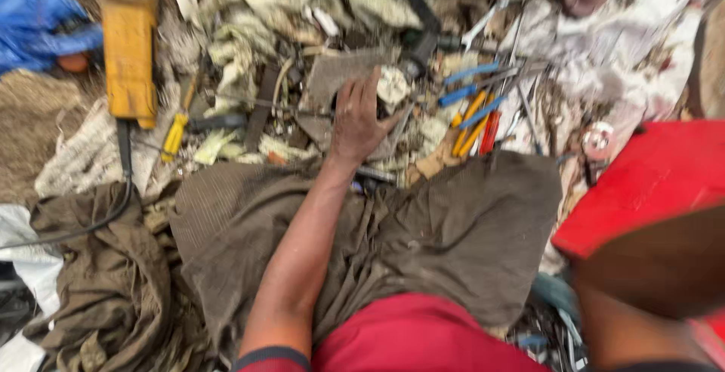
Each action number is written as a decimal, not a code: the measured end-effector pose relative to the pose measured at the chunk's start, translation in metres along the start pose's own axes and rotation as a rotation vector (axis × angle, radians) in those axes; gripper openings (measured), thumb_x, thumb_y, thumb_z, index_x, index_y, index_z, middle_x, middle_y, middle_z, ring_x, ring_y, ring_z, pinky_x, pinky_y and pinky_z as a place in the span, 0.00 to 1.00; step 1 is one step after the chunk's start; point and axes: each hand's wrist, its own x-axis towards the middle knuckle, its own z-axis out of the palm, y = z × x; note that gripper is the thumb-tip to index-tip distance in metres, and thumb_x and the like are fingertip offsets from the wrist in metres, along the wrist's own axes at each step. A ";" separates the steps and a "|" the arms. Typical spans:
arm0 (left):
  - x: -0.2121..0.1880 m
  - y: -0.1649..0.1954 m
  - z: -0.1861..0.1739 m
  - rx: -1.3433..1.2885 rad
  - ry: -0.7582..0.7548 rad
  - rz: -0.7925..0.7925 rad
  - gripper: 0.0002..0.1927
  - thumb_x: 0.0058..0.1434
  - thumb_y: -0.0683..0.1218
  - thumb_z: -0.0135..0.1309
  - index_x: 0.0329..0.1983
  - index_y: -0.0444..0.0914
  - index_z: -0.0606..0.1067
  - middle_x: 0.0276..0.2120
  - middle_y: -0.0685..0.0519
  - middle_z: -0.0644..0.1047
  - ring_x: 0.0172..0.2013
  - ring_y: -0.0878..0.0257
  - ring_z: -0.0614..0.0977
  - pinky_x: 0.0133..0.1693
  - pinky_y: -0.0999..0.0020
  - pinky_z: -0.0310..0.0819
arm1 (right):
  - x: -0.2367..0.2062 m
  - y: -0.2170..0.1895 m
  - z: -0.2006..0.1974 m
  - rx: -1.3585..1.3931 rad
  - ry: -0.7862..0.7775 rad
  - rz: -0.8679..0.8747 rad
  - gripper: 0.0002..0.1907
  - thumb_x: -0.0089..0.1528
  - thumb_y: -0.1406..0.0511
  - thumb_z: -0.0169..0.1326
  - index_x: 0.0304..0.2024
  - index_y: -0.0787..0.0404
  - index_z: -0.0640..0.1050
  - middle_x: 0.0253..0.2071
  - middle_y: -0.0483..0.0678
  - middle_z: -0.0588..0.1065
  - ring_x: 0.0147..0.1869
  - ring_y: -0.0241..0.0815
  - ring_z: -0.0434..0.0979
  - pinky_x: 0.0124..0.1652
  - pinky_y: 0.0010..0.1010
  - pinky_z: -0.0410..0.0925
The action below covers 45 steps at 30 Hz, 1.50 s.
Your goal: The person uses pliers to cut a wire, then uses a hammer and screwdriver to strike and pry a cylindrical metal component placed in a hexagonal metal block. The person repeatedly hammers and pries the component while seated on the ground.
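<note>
Under the spread fingers (361,89) of the left hand (356,124) lies a flat grey metal plate (332,77), the palm pressed down on it with nothing gripped. Just right of the fingertips sits a crumpled pale scrap (393,85), and further right a cluster of blue- and orange-handled tools (472,111). Well to the left stands a yellow power tool (129,47) (its black cord trailing down). At the right edge, the right arm (642,296) shows beside a red box (653,179); whether that hand is open or closed cannot be told.
</note>
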 end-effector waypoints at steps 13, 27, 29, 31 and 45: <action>0.016 0.023 -0.028 -0.016 -0.103 0.101 0.51 0.55 0.63 0.67 0.72 0.30 0.62 0.54 0.36 0.73 0.55 0.39 0.73 0.58 0.41 0.68 | -0.047 0.060 0.002 -0.172 -0.056 0.441 0.10 0.69 0.69 0.59 0.43 0.62 0.69 0.25 0.43 0.69 0.20 0.32 0.64 0.19 0.26 0.61; 0.021 0.009 -0.024 -0.146 -0.051 -0.018 0.46 0.56 0.60 0.69 0.68 0.30 0.65 0.56 0.35 0.76 0.59 0.40 0.75 0.59 0.48 0.69 | -0.037 0.038 0.047 -0.401 -0.189 0.665 0.14 0.61 0.62 0.61 0.44 0.60 0.72 0.24 0.43 0.69 0.18 0.33 0.63 0.16 0.27 0.60; 0.019 0.010 -0.026 -0.183 -0.112 -0.095 0.45 0.59 0.58 0.69 0.70 0.31 0.64 0.57 0.35 0.76 0.59 0.39 0.75 0.59 0.47 0.71 | -0.019 -0.011 0.023 -0.230 -0.091 0.407 0.14 0.61 0.62 0.61 0.44 0.60 0.72 0.24 0.43 0.69 0.19 0.33 0.64 0.16 0.27 0.60; 0.017 0.008 -0.023 -0.122 -0.076 -0.050 0.46 0.58 0.59 0.69 0.71 0.31 0.64 0.57 0.35 0.75 0.59 0.39 0.75 0.61 0.44 0.68 | -0.001 -0.040 -0.006 -0.047 -0.024 0.111 0.15 0.61 0.63 0.61 0.45 0.60 0.72 0.25 0.43 0.69 0.19 0.33 0.64 0.17 0.27 0.61; 0.031 0.008 -0.027 0.016 -0.064 0.120 0.43 0.61 0.56 0.64 0.73 0.33 0.61 0.64 0.35 0.70 0.65 0.39 0.69 0.65 0.45 0.62 | -0.057 0.093 0.068 -0.391 -0.083 0.330 0.16 0.59 0.65 0.61 0.48 0.58 0.73 0.25 0.43 0.71 0.21 0.33 0.67 0.21 0.28 0.62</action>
